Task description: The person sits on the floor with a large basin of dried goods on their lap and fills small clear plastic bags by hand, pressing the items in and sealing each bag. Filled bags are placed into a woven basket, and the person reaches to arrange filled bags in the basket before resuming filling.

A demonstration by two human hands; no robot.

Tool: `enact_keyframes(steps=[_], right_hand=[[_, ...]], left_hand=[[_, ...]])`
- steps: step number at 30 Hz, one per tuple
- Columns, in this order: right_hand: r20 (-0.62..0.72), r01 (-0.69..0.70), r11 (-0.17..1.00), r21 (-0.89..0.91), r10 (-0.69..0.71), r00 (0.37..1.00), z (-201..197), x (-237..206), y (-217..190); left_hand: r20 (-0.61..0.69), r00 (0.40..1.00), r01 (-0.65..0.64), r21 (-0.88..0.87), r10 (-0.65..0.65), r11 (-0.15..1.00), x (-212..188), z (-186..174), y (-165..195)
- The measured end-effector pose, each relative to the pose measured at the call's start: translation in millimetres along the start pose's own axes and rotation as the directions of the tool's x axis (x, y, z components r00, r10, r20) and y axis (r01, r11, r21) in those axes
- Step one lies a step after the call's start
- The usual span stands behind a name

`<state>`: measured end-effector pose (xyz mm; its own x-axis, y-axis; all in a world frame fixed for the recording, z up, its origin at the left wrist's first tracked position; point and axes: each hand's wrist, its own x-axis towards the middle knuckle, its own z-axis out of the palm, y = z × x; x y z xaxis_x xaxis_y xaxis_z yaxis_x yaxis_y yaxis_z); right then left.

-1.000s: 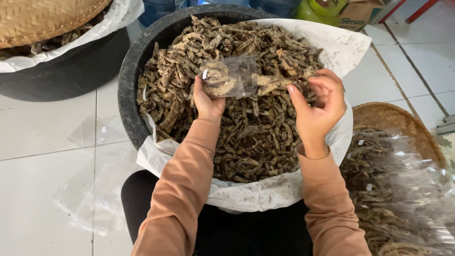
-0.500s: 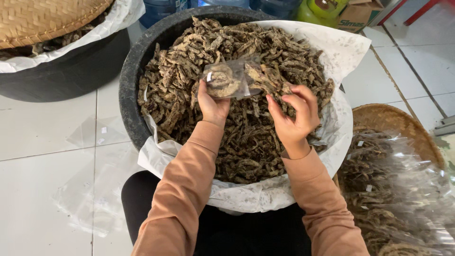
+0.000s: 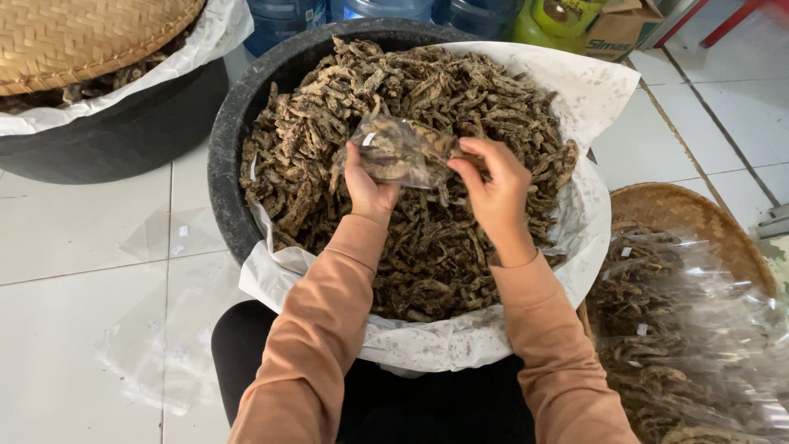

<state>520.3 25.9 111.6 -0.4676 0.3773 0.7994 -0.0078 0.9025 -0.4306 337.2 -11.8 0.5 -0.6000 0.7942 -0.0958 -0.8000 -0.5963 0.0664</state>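
Observation:
A small clear plastic bag (image 3: 403, 152), partly filled with dried brown pieces, is held over a big black tub (image 3: 226, 156). The tub is lined with white plastic (image 3: 592, 90) and heaped with dried brown pieces (image 3: 427, 247). My left hand (image 3: 367, 187) grips the bag from below at its left side. My right hand (image 3: 491, 191) pinches the bag's right end with fingertips. Both sleeves are tan.
A second black tub (image 3: 107, 140) with a woven lid (image 3: 74, 37) stands at the upper left. A woven basket (image 3: 699, 222) holding filled clear bags (image 3: 690, 329) sits at the right. Empty clear bags (image 3: 156, 329) lie on the white tiled floor. Blue water jugs (image 3: 288, 16) stand behind.
My right hand moved left from the tub's right side and closed on the bag's right end. The bag stayed in my left hand.

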Motion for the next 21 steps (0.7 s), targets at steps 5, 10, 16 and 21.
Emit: enact_keyframes(steps=[5, 10, 16, 21], right_hand=[[-0.109, -0.026, 0.986, 0.162, 0.044, 0.993, -17, -3, -3], [0.02, 0.015, 0.974, -0.226, -0.011, 1.0, 3, -6, -12], [0.239, 0.108, 0.992, -0.065, -0.089, 0.967, -4, 12, -18], [0.376, -0.013, 0.992, 0.128, -0.036, 0.926, -20, 14, -18]], left_hand=[[-0.078, 0.995, -0.056, -0.028, 0.054, 0.998, 1, -1, 7], [0.044, 0.997, 0.061, 0.107, -0.066, 0.992, -16, 12, -11], [0.091, 0.976, 0.182, 0.153, -0.198, 0.971, -23, 13, -25], [0.0, 0.999, 0.045, 0.124, -0.045, 0.991, -11, 11, -9]])
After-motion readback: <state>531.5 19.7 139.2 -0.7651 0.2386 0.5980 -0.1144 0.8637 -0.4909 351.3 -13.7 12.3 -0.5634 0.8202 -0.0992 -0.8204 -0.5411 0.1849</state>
